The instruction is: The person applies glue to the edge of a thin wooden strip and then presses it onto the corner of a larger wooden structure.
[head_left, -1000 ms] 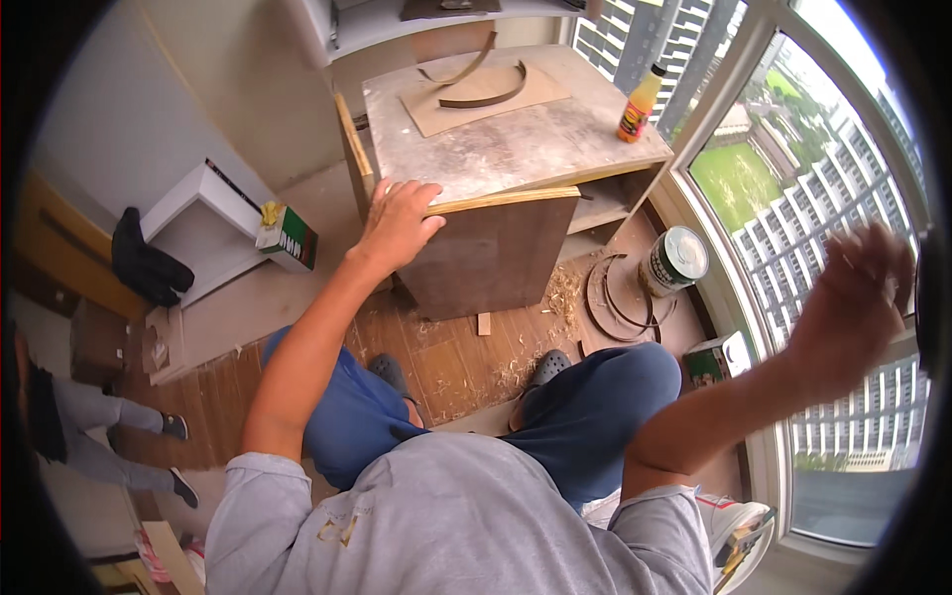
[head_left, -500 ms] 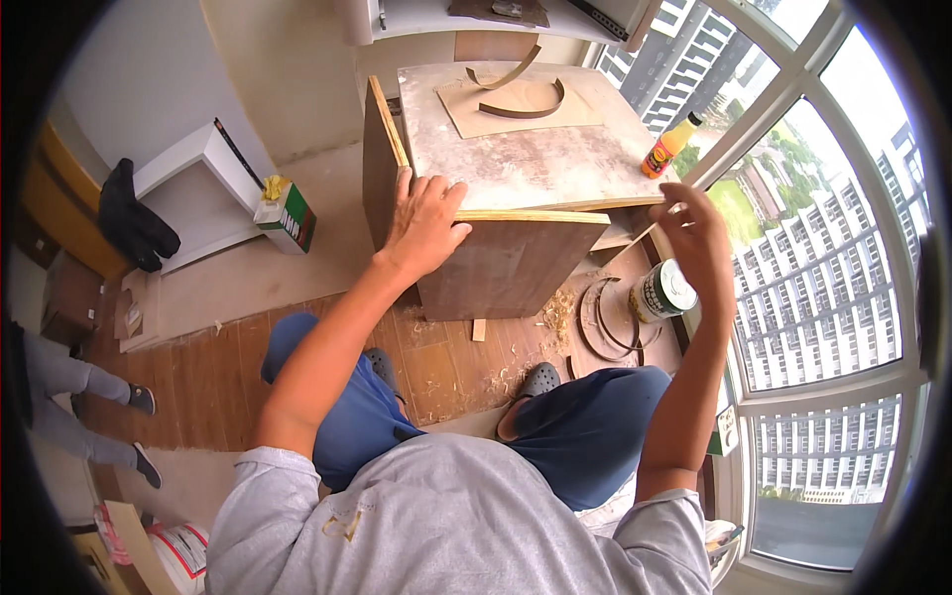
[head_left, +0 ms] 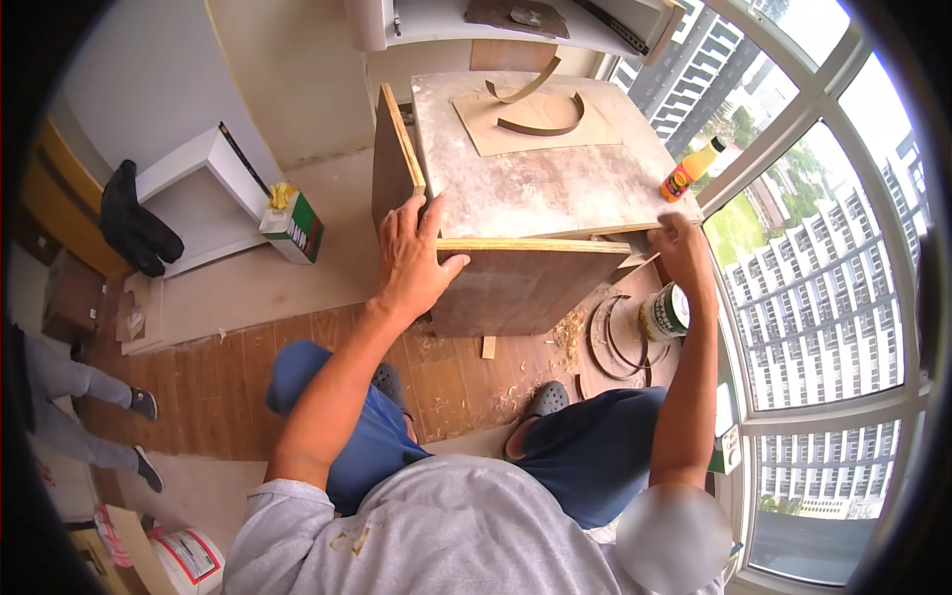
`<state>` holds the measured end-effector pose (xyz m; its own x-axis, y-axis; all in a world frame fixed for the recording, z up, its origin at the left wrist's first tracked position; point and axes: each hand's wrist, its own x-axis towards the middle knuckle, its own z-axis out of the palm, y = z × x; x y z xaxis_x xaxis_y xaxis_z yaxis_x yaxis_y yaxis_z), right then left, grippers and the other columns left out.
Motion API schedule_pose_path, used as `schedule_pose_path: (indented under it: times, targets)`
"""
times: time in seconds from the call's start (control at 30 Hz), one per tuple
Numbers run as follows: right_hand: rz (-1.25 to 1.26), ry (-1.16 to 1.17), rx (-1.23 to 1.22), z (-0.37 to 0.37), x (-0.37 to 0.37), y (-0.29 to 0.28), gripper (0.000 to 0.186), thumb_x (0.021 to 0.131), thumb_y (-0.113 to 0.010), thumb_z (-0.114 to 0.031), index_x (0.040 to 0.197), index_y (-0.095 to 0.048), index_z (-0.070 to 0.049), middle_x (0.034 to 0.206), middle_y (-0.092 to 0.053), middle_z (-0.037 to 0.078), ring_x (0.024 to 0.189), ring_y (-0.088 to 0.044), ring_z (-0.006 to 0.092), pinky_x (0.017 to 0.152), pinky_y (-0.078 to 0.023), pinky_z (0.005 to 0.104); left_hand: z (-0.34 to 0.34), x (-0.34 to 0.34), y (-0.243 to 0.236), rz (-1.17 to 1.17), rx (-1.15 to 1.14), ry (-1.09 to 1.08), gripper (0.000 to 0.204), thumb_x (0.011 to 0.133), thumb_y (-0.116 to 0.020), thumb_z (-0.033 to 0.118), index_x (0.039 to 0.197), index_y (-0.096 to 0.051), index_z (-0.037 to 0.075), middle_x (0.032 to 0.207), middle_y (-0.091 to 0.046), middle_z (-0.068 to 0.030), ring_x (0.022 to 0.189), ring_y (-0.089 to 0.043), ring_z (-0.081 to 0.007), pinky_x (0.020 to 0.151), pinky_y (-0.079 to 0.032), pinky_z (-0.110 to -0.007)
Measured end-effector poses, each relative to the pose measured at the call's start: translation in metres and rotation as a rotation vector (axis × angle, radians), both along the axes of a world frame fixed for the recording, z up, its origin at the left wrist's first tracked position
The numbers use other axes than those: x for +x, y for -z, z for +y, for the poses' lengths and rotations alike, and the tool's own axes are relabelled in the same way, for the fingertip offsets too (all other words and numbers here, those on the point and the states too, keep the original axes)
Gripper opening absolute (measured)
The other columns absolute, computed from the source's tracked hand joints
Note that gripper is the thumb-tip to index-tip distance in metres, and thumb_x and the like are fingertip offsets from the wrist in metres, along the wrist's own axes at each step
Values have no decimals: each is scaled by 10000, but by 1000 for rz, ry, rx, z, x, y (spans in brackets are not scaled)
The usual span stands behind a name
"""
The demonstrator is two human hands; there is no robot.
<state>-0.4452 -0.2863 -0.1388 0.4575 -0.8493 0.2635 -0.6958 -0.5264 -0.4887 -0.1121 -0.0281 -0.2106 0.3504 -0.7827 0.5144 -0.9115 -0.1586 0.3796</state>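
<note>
A brown wooden cabinet has a pale, stained top [head_left: 535, 188] with a sheet and two curved strips [head_left: 540, 127] on it. An upright board [head_left: 397, 159] stands along its left side; another [head_left: 526, 288], with a light plywood edge, stands across the front. My left hand [head_left: 415, 260] grips the front board's top edge at the left corner, thumb over it, fingertips near the side board. At the cabinet's front right corner, below a yellow-orange bottle [head_left: 691, 171], my right hand [head_left: 679, 245] has curled fingers; what they hold, if anything, is hidden.
A white shelf unit [head_left: 208, 228] with black cloth and a green-white box [head_left: 290, 228] is at left, near someone's legs [head_left: 79, 377]. A bucket [head_left: 662, 315], curved strips and shavings [head_left: 565, 335] lie on the floor by the tall window [head_left: 813, 297]. A white shelf hangs above.
My right hand has swung in from beside the window to the cabinet's front right corner, its fingers curling. My left hand stays on the board's edge while the view has shifted.
</note>
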Motion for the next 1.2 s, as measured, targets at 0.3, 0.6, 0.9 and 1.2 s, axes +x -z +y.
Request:
schedule_pose_path:
  times: [0.3, 0.6, 0.9, 1.2]
  targets:
    - [281, -288, -313, -134, 146, -2, 379, 903, -786, -297, 1196, -752, -60, 1075, -765, 230, 999, -722, 423, 914, -562, 487, -9, 8, 23, 223, -89, 76, 949, 790, -927, 240, 1572, -425, 46, 1433, -493, -200, 1325, -486, -407, 1154, -403, -486]
    - [325, -123, 61, -5, 60, -76, 392, 941, -772, -288, 1231, -747, -25, 1112, -785, 171, 1019, -745, 292, 907, -573, 432, -16, 6, 16, 315, -84, 39, 837, 782, -946, 251, 1473, -527, 36, 1327, -602, -189, 1244, -589, -337, 1060, -493, -460]
    - [32, -320, 564, -4, -71, 147, 616, 967, -784, -302, 1514, -570, -116, 1283, -714, 166, 1166, -695, 247, 989, -559, 412, -12, -6, -10, -230, 86, 47, 792, 790, -899, 285, 1471, -531, 121, 1451, -533, -163, 1296, -514, -392, 1184, -347, -529]
    - [-372, -433, 535, -7, -20, 223, 424, 972, -774, -228, 1347, -663, -66, 1165, -731, 153, 1017, -719, 268, 900, -572, 388, -73, -64, -55, -370, 272, 281, 747, 815, -859, 299, 1467, -570, 78, 1436, -598, -188, 1325, -534, -391, 1163, -372, -498]
